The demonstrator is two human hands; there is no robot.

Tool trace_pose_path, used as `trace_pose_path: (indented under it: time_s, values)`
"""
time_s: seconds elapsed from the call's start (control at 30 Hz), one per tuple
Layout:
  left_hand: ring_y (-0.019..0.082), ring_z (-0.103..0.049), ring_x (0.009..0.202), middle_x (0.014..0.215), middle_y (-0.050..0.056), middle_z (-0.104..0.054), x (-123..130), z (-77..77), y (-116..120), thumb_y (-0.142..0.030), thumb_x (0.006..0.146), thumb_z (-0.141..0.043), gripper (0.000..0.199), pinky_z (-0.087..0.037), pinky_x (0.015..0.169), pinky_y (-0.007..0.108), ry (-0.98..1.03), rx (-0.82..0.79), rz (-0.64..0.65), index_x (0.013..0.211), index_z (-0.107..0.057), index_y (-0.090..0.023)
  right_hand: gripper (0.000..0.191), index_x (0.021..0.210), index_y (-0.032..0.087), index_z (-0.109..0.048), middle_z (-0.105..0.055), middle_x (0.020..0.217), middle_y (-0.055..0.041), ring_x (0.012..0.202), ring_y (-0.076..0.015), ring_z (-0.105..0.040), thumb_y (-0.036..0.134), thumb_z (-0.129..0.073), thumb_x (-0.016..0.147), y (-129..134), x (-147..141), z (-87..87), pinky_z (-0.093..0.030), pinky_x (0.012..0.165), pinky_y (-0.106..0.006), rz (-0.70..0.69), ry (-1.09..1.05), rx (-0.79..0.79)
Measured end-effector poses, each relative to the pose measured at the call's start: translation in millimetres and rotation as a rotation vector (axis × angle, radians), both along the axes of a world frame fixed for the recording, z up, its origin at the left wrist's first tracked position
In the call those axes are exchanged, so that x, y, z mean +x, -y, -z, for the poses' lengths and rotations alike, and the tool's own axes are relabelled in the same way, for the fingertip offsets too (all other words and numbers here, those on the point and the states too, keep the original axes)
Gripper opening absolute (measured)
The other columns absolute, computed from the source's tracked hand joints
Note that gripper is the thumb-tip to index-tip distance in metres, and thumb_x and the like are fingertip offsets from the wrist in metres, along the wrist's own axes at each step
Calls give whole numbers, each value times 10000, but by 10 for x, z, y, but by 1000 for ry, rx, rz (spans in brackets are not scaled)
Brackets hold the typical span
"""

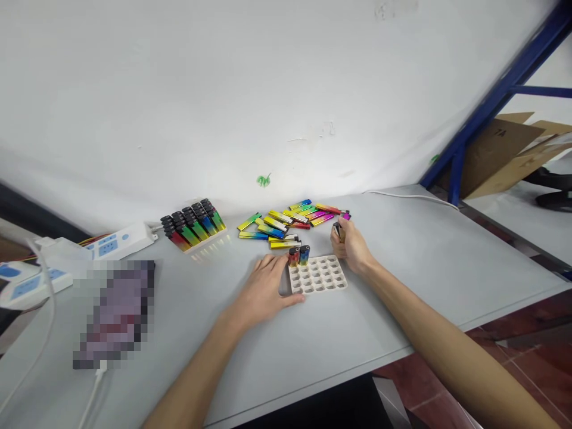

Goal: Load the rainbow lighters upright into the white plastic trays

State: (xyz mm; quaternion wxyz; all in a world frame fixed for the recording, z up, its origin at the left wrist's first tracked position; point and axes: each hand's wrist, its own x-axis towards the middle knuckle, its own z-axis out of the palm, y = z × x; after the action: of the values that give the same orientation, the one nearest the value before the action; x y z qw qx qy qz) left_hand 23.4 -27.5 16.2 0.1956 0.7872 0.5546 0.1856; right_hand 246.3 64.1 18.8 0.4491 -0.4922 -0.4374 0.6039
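A pale tray [318, 279] with rows of small sockets lies on the table. Two lighters stand in its back row, a red one [294, 257] and a blue one [304, 255]. My left hand [267, 286] holds the tray's left side, with the thumb along its front corner and the fingers by the red lighter. Just off the tray's back right corner, my right hand [352, 245] is closed around a lighter [338, 231] held upright; the fingers hide most of it. Behind the tray lies a loose pile of shiny multicoloured lighters [273, 227].
A second tray [206, 243] filled with upright black-topped lighters [192, 225] stands at the back left. Power strips [111, 243], a blurred-out object [117, 313] and a white cable [48, 292] are on the left. Behind runs a white wall; cardboard boxes [504, 149] stand beyond the blue frame [482, 104].
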Motion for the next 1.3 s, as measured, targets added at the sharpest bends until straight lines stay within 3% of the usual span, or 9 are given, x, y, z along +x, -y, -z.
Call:
trace_pose_path:
  time_s: [0.2,0.47,0.6,0.7,0.83,1.0,1.3]
  values:
    - [330,-488,1171,1228,102,-572,-1,-4,2,-554,730,-756,702,-420,993,468,6,1,3,1295,-496,-229,455,554,223,-351,-146,479,79,428,-74,-67,512,-419,898,-3,3,6,-65,428,-257,1,-28,12]
    - [335,-497,1175,1223,107,-578,-1,1,0,-541,728,-763,704,-416,994,468,19,7,3,1301,-495,-231,543,661,224,-487,-192,485,83,416,-88,-103,723,-414,864,-1,-4,34,-93,415,-265,3,-28,41]
    - [342,-489,1192,1241,110,-573,0,-13,3,-546,728,-760,717,-416,999,469,13,-15,-4,1309,-490,-224,491,846,210,-626,-369,563,51,456,-104,-292,666,-450,885,-29,17,81,-231,435,-261,60,34,167]
    - [338,-487,1193,1244,106,-571,1,-21,8,-535,734,-759,696,-412,1004,469,10,-6,6,1299,-493,-227,392,828,202,-627,-563,695,12,600,-118,-459,590,-584,854,-39,42,75,-363,561,-256,77,143,275]
    - [335,-491,1183,1232,105,-576,3,-22,9,-544,731,-759,684,-414,995,472,10,-2,7,1283,-503,-231,353,852,209,-573,-711,815,-26,724,-149,-585,544,-678,813,-6,58,22,-425,674,-269,-22,124,317]
    - [333,-500,1173,1221,102,-589,8,-25,5,-527,727,-768,676,-415,986,464,11,7,11,1277,-503,-237,316,886,208,-582,-722,928,-48,811,-174,-636,470,-729,790,45,17,19,-474,700,-286,-181,86,374]
    - [340,-497,1169,1210,99,-595,0,-7,2,-539,728,-760,687,-419,971,470,22,8,12,1295,-500,-251,288,878,205,-627,-678,793,-11,726,-167,-607,432,-761,761,103,11,-19,-484,742,-324,-325,282,477]
